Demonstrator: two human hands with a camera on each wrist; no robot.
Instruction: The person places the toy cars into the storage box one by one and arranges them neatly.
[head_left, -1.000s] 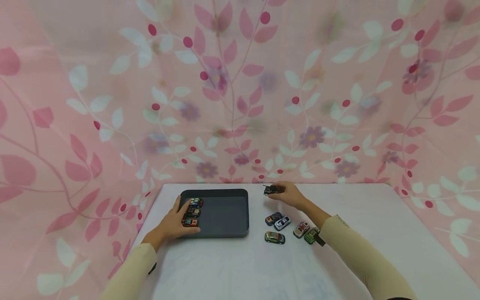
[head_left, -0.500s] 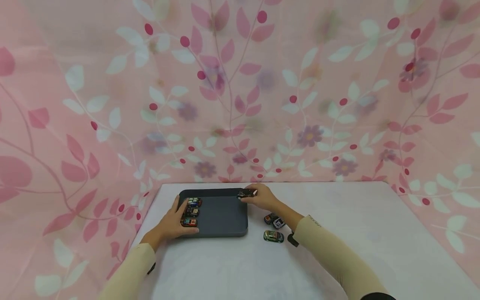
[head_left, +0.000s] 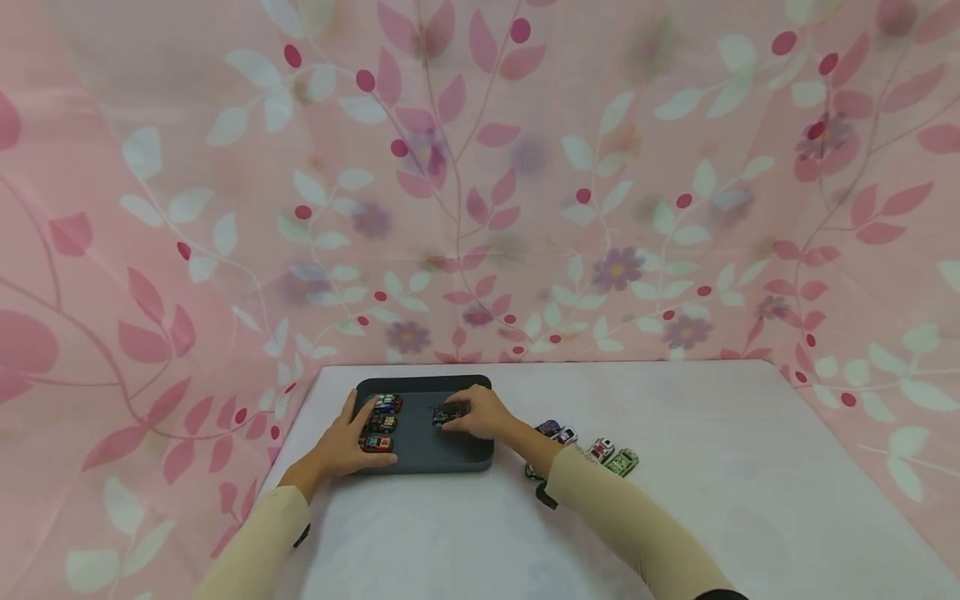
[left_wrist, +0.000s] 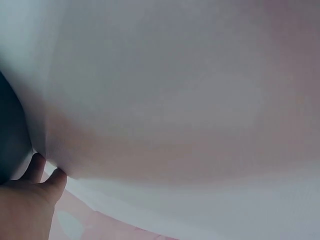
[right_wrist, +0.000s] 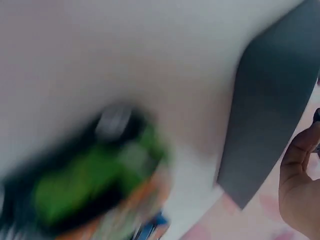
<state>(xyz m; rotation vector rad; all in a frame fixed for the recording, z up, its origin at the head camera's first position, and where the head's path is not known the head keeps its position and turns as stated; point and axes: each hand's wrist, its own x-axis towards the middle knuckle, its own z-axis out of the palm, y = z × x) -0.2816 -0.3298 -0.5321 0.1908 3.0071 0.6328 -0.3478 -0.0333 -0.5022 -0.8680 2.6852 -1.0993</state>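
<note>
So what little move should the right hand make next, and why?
Perhaps ease the dark toy vehicle down onto the tray and let go: the right hand holds it over bare tray floor, to the right of three cars lined up there.

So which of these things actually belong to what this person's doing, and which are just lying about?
Part of the job, it seems:
gray tray
left hand at its left side
three toy cars inside it
dark toy, held by the right hand
loose toy cars on the table, probably

Just surroundings:
white table
flowered cloth behind
</note>
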